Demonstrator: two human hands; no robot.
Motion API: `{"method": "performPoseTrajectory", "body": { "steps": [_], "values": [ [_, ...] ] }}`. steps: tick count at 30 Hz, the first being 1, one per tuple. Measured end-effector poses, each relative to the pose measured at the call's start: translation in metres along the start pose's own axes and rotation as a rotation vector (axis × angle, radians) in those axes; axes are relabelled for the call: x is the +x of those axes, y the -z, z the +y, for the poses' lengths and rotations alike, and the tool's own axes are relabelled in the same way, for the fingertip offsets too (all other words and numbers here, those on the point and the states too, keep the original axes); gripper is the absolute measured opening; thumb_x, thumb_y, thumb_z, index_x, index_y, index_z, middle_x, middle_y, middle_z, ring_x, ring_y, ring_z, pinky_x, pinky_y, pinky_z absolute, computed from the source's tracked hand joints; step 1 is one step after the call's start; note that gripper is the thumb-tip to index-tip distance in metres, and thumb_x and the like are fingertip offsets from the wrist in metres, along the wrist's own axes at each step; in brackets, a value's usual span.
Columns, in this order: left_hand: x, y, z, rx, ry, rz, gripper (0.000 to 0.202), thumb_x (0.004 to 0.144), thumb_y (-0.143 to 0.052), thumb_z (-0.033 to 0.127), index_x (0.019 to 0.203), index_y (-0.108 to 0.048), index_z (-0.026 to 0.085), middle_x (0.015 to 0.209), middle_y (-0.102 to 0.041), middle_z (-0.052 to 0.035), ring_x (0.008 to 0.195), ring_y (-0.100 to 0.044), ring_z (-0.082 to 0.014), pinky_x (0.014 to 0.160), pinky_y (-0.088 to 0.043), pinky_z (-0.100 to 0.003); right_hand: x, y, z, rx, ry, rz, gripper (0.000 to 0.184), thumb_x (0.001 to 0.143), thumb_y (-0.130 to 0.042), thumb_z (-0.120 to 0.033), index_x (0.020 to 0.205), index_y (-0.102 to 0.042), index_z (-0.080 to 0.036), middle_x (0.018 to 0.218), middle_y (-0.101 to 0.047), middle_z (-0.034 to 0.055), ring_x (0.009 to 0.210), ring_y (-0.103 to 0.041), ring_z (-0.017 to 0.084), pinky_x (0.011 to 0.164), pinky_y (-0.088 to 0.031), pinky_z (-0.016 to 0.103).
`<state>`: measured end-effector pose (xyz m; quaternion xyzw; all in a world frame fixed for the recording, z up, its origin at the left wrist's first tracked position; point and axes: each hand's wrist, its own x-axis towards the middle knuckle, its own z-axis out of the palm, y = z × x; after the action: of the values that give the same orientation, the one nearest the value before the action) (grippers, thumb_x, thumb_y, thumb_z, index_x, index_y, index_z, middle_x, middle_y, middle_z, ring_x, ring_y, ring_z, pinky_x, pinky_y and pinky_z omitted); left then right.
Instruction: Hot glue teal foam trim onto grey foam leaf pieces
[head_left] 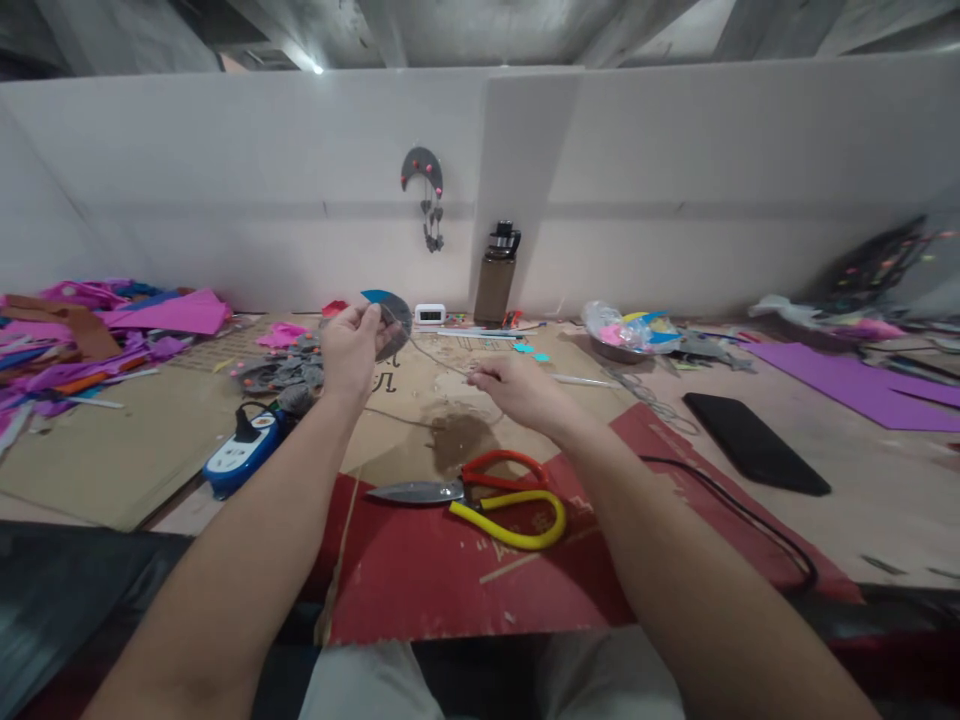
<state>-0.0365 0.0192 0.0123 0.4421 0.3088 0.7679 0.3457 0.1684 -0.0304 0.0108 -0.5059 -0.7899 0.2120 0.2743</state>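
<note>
My left hand (352, 345) is closed on a grey crescent-shaped felt piece (397, 325) with a blue patch at its top, held up above the table. A thin grey cord (435, 361) runs from this piece to my right hand (517, 390), whose thumb and fingers pinch it. More of the cord hangs in a loose loop below. Under my hands, scissors (480, 498) with one red and one yellow handle lie on red cardboard (450, 590), blades pointing left.
Left are a blue and white power strip (244, 455), grey felt pieces (289, 368) and pink and purple scraps (165, 315). A bottle (495, 280) and small clock (430, 315) stand behind. A black phone (754, 440) lies right; a moon-shaped ornament (422, 168) hangs on the wall.
</note>
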Motion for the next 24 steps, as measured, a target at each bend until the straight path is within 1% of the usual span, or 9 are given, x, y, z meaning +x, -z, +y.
{"method": "performPoseTrajectory", "body": {
  "steps": [2,4,8,11,13,16,18,22,24],
  "values": [
    [-0.008,-0.005,-0.005,0.06,0.025,-0.071,0.013,0.075,-0.066,0.026,0.074,-0.064,0.014,0.071,-0.065,-0.0012,0.064,-0.063,-0.0101,0.072,-0.057,-0.027,0.006,-0.006,0.007,-0.117,-0.016,0.124,0.013,0.082,-0.055,-0.022,0.082,-0.065,-0.014,0.09,-0.066,0.012,0.088,-0.059,0.022,0.081,-0.042,0.034],
    [-0.018,-0.011,-0.008,0.107,0.023,-0.144,0.016,0.075,-0.066,0.03,0.075,-0.065,0.014,0.072,-0.066,-0.0013,0.066,-0.064,-0.0114,0.072,-0.057,-0.028,0.01,-0.017,0.008,0.0,-0.005,0.207,0.018,0.083,-0.056,-0.027,0.094,-0.062,-0.014,0.102,-0.065,0.0132,0.096,-0.059,0.022,0.086,-0.042,0.035],
    [-0.033,-0.018,-0.005,0.222,0.003,-0.253,0.021,0.074,-0.068,0.035,0.08,-0.068,0.014,0.079,-0.068,-0.0015,0.07,-0.065,-0.013,0.073,-0.057,-0.028,0.017,-0.039,0.006,0.384,0.01,0.28,0.024,0.082,-0.057,-0.034,0.097,-0.054,-0.016,0.099,-0.064,0.0079,0.091,-0.06,0.016,0.084,-0.046,0.033],
    [-0.039,-0.022,-0.004,0.204,0.068,-0.293,0.022,0.073,-0.069,0.035,0.08,-0.068,0.014,0.078,-0.068,-0.0024,0.07,-0.066,-0.0136,0.072,-0.057,-0.028,0.021,-0.047,0.006,0.548,-0.045,0.298,0.037,0.077,-0.063,-0.038,0.102,-0.048,-0.017,0.098,-0.062,0.0067,0.088,-0.06,0.015,0.08,-0.048,0.032],
    [-0.041,-0.024,-0.004,0.145,0.13,-0.303,0.02,0.073,-0.07,0.033,0.079,-0.068,0.014,0.077,-0.068,-0.0032,0.071,-0.066,-0.0141,0.071,-0.057,-0.027,0.022,-0.049,0.008,0.614,-0.031,0.314,0.04,0.076,-0.064,-0.038,0.105,-0.046,-0.018,0.1,-0.061,0.0059,0.084,-0.059,0.013,0.074,-0.05,0.03],
    [-0.042,-0.027,-0.003,0.045,0.216,-0.296,0.018,0.073,-0.071,0.031,0.077,-0.066,0.014,0.08,-0.069,-0.0045,0.075,-0.067,-0.0142,0.071,-0.057,-0.027,0.023,-0.046,0.01,0.665,0.041,0.313,0.026,0.082,-0.054,-0.037,0.101,-0.05,-0.02,0.1,-0.059,0.0036,0.076,-0.058,0.011,0.061,-0.05,0.025],
    [-0.043,-0.028,0.0,0.002,0.287,-0.293,0.016,0.073,-0.07,0.028,0.077,-0.065,0.014,0.082,-0.069,-0.0048,0.073,-0.067,-0.0134,0.068,-0.058,-0.026,0.023,-0.044,0.011,0.712,0.07,0.308,0.018,0.084,-0.05,-0.035,0.095,-0.051,-0.021,0.095,-0.058,0.0021,0.072,-0.057,0.01,0.055,-0.05,0.023],
    [-0.044,-0.028,0.007,-0.063,0.439,-0.319,0.009,0.076,-0.068,0.021,0.079,-0.062,0.015,0.08,-0.068,-0.0032,0.066,-0.065,-0.0111,0.059,-0.058,-0.023,0.023,-0.041,0.012,0.782,0.082,0.351,0.013,0.082,-0.052,-0.032,0.083,-0.049,-0.02,0.079,-0.055,-0.0012,0.064,-0.056,0.01,0.052,-0.052,0.024],
    [-0.044,-0.028,0.009,-0.102,0.475,-0.326,0.007,0.076,-0.066,0.018,0.078,-0.06,0.015,0.077,-0.067,-0.0023,0.063,-0.064,-0.0104,0.06,-0.058,-0.024,0.023,-0.041,0.013,0.781,0.073,0.374,0.014,0.081,-0.054,-0.032,0.08,-0.048,-0.02,0.075,-0.054,-0.002,0.061,-0.055,0.01,0.051,-0.052,0.025]
  ]
}}
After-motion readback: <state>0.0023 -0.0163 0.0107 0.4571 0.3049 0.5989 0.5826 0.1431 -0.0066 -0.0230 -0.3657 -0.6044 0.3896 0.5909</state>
